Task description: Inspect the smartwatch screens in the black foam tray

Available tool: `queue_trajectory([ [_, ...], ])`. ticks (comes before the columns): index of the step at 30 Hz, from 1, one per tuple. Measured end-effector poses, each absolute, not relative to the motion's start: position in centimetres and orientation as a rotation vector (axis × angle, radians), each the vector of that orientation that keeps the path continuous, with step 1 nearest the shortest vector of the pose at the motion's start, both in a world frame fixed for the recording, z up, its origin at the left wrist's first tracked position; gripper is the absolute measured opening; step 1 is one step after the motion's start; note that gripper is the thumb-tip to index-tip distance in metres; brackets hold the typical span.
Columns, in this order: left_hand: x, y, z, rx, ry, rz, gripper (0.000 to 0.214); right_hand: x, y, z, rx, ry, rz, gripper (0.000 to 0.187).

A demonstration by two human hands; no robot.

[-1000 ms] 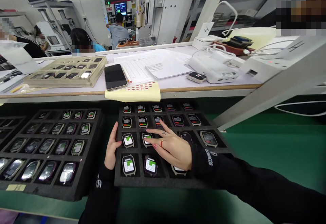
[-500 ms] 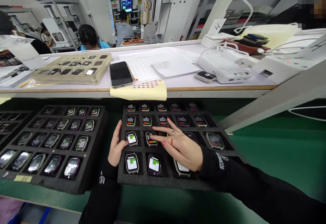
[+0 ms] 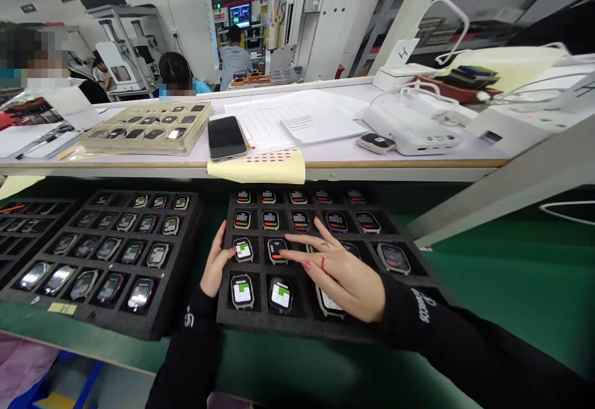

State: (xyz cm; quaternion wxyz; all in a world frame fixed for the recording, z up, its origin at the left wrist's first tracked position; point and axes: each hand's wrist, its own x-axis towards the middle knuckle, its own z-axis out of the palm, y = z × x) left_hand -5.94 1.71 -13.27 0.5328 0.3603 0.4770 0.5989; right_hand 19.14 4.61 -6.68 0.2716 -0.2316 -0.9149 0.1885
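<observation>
A black foam tray point(image 3: 297, 328) lies in front of me, with smartwatches standing face up in its compartments. At its left edge is my left hand point(image 3: 215, 266), open, with the fingers stretched along the outer side. Its thumb tip is at a lit smartwatch point(image 3: 242, 250) with a green and white screen. My right hand point(image 3: 346, 272) reaches over the tray with its fingers spread and nothing in them. One fingertip is at the lower part of a smartwatch point(image 3: 277, 248) with a dark screen and an orange bar. Under that hand, another smartwatch point(image 3: 331, 305) is partly covered.
Left of my tray stands a second foam tray point(image 3: 155, 328) of watches, with another beyond it. The shelf point(image 3: 413, 164) above holds a phone point(image 3: 226, 138), papers point(image 3: 320, 125), a pale tray point(image 3: 186, 142) and white devices point(image 3: 413, 127). A slanted post point(image 3: 515, 167) rises at right. People work behind.
The view has shifted slightly, so the surroundings sit a little further right. On the watch under my right fingertip, the coloured bar has gone from green and orange to orange only.
</observation>
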Motion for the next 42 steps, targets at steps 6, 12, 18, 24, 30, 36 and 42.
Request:
queue_trajectory([
  [6,-6.5,-2.4,-12.7,0.866,1.103,1.343,0.068,19.9,1.5,-6.4,-0.652,-2.44,0.669,0.037],
  [12,-6.2,-5.5,-12.2,0.871,1.106,1.267,0.073,18.6,-0.5,-7.6,-0.615,-2.385,0.658,0.037],
  [18,-5.9,-5.6,-12.3,0.924,1.165,1.262,0.075,17.8,-0.5,-8.5,-0.579,-2.42,0.608,0.039],
  [24,-5.6,-5.6,-13.0,0.961,1.22,1.269,0.074,18.9,-0.4,-8.3,-0.63,-2.356,0.587,0.039],
  [30,-5.5,-5.5,-13.1,0.953,1.266,1.271,0.068,21.7,-0.2,-8.5,-0.763,-2.227,0.631,0.039],
  [36,-4.8,-5.5,-13.0,0.842,1.259,1.35,0.063,24.3,-0.8,-8.8,-0.822,-2.23,0.623,0.039],
  [42,-4.6,-5.4,-12.9,0.841,1.267,1.358,0.068,25.0,-1.5,-9.3,-0.823,-2.149,0.615,0.039],
])
